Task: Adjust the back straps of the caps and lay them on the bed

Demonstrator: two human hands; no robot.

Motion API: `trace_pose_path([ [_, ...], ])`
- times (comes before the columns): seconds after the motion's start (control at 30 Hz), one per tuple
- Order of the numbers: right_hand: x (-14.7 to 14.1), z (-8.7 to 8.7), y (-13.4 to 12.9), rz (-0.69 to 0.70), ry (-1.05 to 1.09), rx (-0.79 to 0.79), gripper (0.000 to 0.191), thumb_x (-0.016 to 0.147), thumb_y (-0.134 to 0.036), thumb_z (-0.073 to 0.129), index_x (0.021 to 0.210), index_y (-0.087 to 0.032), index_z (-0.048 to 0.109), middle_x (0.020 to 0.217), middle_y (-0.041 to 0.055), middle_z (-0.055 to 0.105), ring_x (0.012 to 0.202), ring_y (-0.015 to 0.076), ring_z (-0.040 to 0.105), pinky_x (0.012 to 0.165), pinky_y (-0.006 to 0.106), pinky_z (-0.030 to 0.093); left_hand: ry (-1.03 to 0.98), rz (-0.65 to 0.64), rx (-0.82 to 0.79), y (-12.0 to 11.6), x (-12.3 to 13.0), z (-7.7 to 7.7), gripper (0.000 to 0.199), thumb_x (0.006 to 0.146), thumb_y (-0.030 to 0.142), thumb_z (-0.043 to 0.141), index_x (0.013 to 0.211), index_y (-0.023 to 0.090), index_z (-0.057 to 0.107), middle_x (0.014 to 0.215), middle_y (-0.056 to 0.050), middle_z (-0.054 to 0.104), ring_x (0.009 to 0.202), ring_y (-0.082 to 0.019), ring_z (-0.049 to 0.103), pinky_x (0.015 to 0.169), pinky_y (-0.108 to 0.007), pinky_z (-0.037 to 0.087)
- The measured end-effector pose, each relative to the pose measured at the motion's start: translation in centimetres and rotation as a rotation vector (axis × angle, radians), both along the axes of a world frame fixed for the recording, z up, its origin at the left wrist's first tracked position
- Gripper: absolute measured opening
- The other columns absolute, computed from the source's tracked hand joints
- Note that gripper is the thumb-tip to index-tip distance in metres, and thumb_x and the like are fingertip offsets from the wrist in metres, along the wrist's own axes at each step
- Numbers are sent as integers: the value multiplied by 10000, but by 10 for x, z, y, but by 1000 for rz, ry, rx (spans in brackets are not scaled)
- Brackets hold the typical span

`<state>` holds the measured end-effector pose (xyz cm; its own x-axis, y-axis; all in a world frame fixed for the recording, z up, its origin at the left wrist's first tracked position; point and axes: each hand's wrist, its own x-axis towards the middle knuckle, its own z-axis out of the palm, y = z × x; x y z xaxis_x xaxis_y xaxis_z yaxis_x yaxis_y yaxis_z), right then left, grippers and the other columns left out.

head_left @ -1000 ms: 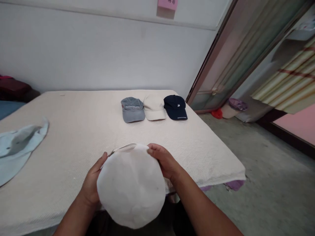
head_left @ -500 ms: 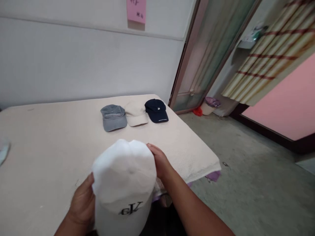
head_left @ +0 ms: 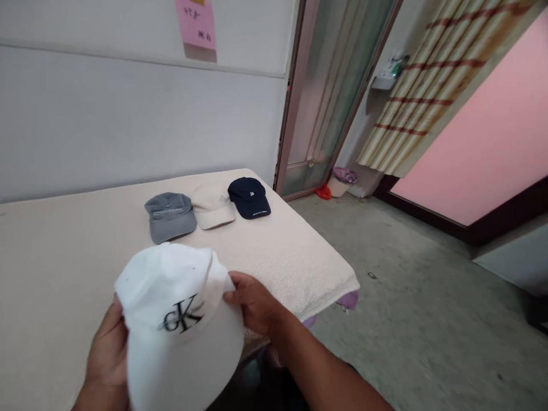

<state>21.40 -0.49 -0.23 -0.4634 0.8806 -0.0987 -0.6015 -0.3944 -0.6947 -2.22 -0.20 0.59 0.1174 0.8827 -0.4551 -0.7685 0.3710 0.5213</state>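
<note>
Close in front of me a white baseball cap (head_left: 171,285) with a black letter logo is held up, its brim toward me. My left hand (head_left: 107,348) grips its left edge, thumb on the outside and the other fingers partly hidden. On the opposite side my right hand (head_left: 252,302) pinches the rim, with the thumb over the fabric. Beyond it, three caps lie side by side on the bed: a grey cap (head_left: 170,217), a beige cap (head_left: 213,206) and a navy cap (head_left: 249,198). Their brims point toward me.
A cream cover lies over the bed (head_left: 291,262), whose right corner juts over the grey floor (head_left: 411,297). Behind it rises a white wall (head_left: 141,120) with a pink note (head_left: 197,23). Further right are a glass door (head_left: 329,91), a waste bin (head_left: 342,181) and a curtain (head_left: 432,85).
The white cap has tipped so its logo and brim now show more fully. My right hand's thumb has come over its edge. The view has swung to the right.
</note>
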Motion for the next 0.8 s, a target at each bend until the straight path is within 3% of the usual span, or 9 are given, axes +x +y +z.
trace_pose_path([
  [0.1, 36, -1, 17, -234, -78, 55, 451, 646, -274, 742, 1063, -166, 609, 918, 69, 693, 722, 192, 636, 705, 339, 494, -60, 8, 24, 1, 30, 2, 320, 898, 261, 433, 1141, 223, 639, 975, -66, 746, 935, -216, 683, 843, -308, 541],
  [0.27, 108, -13, 44, -580, -127, 142, 461, 643, -256, 733, 1079, -183, 603, 1032, 79, 690, 847, 211, 654, 798, 360, 498, 28, -226, -58, -9, 61, 4, 254, 856, 207, 502, 999, 111, 689, 1196, -174, 640, 1158, -268, 558, 904, -353, 515],
  [0.47, 177, -47, 50, -762, -370, -14, 428, 585, -218, 723, 997, -132, 642, 863, 101, 720, 695, 226, 662, 676, 363, 517, 208, -183, -34, -15, 58, 2, 220, 842, 91, 487, 933, 100, 688, 1076, -163, 688, 913, -211, 681, 728, -295, 580],
  [0.6, 197, -59, 49, -862, -427, -39, 369, 585, -217, 713, 945, -163, 658, 851, 82, 720, 693, 214, 655, 653, 339, 513, 222, -185, -54, -17, 55, 0, 199, 831, 70, 503, 899, 109, 686, 1004, -136, 707, 815, -183, 693, 659, -261, 583],
  [0.8, 203, -67, 59, -1052, -540, -60, 410, 534, -227, 716, 926, -130, 645, 732, 44, 685, 624, 163, 605, 619, 295, 483, 236, -185, -84, -17, 53, -4, 179, 827, 61, 515, 849, 123, 682, 931, -99, 715, 735, -153, 687, 601, -226, 573],
])
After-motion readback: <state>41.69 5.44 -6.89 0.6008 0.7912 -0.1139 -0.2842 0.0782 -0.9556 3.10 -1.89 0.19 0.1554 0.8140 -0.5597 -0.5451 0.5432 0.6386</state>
